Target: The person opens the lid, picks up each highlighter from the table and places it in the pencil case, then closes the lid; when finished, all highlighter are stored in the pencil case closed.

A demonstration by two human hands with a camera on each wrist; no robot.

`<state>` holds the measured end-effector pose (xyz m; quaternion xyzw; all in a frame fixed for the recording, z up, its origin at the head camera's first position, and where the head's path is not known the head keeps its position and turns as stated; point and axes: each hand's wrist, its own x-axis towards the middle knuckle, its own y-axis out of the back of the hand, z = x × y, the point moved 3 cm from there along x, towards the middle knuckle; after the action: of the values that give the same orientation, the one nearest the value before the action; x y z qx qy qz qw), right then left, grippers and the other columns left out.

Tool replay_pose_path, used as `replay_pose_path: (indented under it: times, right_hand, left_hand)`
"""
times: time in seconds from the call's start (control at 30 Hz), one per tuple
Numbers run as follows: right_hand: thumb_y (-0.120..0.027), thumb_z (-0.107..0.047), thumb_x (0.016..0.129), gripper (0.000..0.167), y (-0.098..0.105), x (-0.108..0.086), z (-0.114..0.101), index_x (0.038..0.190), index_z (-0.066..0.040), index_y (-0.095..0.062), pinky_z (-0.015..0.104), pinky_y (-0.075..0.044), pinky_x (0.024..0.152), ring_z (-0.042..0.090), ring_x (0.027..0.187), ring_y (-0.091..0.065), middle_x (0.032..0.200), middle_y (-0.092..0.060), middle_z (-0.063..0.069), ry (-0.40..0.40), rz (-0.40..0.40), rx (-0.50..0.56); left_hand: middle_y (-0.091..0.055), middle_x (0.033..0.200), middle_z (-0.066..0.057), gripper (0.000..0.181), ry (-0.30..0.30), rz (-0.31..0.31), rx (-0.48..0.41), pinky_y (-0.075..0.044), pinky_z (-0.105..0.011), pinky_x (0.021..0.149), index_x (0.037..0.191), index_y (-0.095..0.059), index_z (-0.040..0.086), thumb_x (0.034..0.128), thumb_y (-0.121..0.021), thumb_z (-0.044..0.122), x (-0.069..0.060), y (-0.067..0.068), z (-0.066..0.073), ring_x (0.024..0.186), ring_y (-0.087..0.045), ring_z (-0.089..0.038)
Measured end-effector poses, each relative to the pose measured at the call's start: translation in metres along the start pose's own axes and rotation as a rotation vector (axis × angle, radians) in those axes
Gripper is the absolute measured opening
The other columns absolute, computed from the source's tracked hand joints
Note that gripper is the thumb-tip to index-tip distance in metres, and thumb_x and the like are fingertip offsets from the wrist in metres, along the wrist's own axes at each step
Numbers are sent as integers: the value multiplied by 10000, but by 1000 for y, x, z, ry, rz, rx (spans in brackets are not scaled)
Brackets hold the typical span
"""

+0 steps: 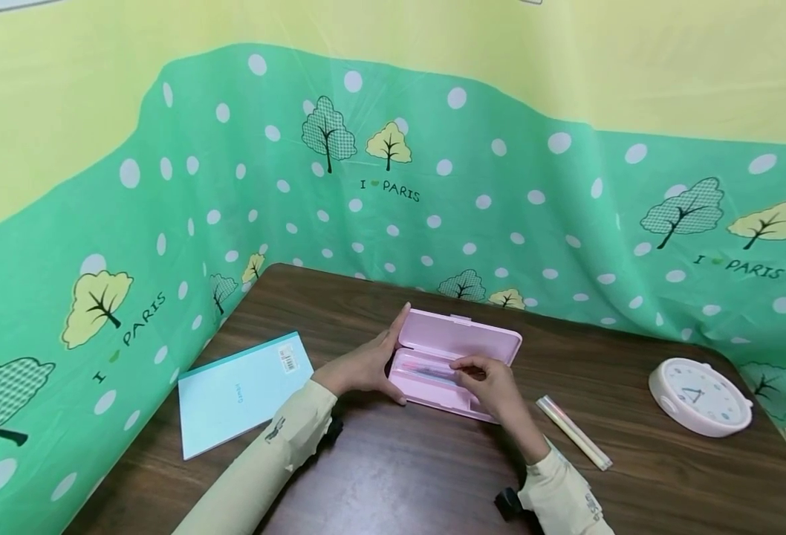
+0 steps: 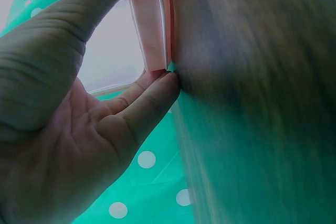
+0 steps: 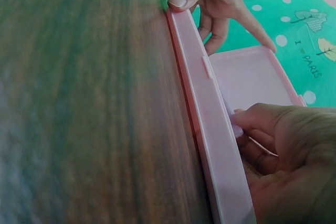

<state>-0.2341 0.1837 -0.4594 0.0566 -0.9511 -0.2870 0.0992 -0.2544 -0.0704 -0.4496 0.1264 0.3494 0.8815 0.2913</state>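
A pink pencil case [image 1: 426, 394] lies on the table with its lid [image 1: 460, 334] raised at the back. My left hand [image 1: 368, 364] grips the case's left end, thumb at the near edge and a finger reaching up to the lid. Inside the case, several slim pens [image 1: 423, 368] lie along the tray. My right hand [image 1: 495, 385] reaches into the case and pinches a pen at the right end of them. In the right wrist view, a pale purple end [image 3: 237, 130] shows by its fingertips; the rest is hidden behind the case wall [image 3: 210, 114].
A light blue notebook [image 1: 242, 401] with a barcode label lies at the left. Right of the case is a bundle of slim, pale-coloured pens [image 1: 573, 433]. Farther right is a round pink clock [image 1: 700, 397]. A patterned green curtain [image 1: 420, 223] hangs behind the brown table [image 1: 400, 475].
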Motion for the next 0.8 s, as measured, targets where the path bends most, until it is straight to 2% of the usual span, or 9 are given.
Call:
replay_pose_path:
  times: [0.27, 0.47, 0.63, 0.8]
  right_hand:
    - [-766, 52, 959, 127, 1, 0, 1, 1053, 3, -836, 257, -533, 837, 266, 993, -667, 1074, -792, 152, -8, 3, -63]
    - [-766, 7, 977, 121, 7, -3, -3, 1073, -12, -836, 294, -553, 910, 283, 1034, -697, 1086, -794, 146, -7, 38, -92]
    - [-775, -3, 981, 104, 16, -9, -4, 1063, -17, -838, 242, -545, 872, 231, 996, -703, 1071, -799, 142, 12, 76, -81]
    - [-796, -25, 973, 79, 31, -18, 0, 1026, -48, -849, 117, -475, 838, 147, 960, -695, 1052, -796, 112, 72, 170, -111]
  left_hand:
    - [-52, 1808, -168, 1594, -16, 7, -17, -313, -526, 1265, 1698, 260, 281, 762, -1031, 283, 0, 0, 1, 1628, -238, -349]
    - [-49, 1808, -167, 1599, -15, 1, -19, -311, -523, 1266, 1696, 265, 276, 760, -1032, 279, -1, 1, 1, 1628, -236, -347]
    - [-18, 1812, -159, 1599, -19, 0, -12, -310, -524, 1266, 1693, 272, 285, 765, -1030, 286, -1, 1, 0, 1636, -214, -346]
    - [-14, 1813, -154, 1593, -16, 1, -10, -318, -517, 1264, 1691, 276, 289, 772, -1025, 286, -1, 0, 1, 1636, -216, -338]
